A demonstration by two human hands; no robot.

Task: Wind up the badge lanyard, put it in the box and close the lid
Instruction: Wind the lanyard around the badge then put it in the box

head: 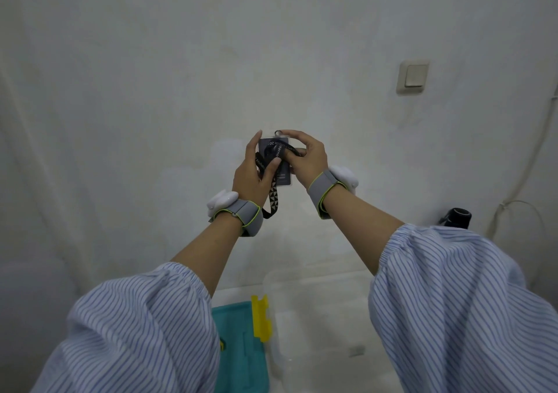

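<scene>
Soft, dim, even light falls on my hands [279,166] with barely a shadow, while my striped sleeves [453,302] below them blur and bulge toward the edges.

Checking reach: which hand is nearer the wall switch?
Right. The right hand is up at the badge, below-left of the wall switch; the left hand is farther left.

The badge [279,163] print is too blurred to read. Striped sleeves [145,332] hide part of the teal lid [241,347], which the bottom edge cuts off.
</scene>
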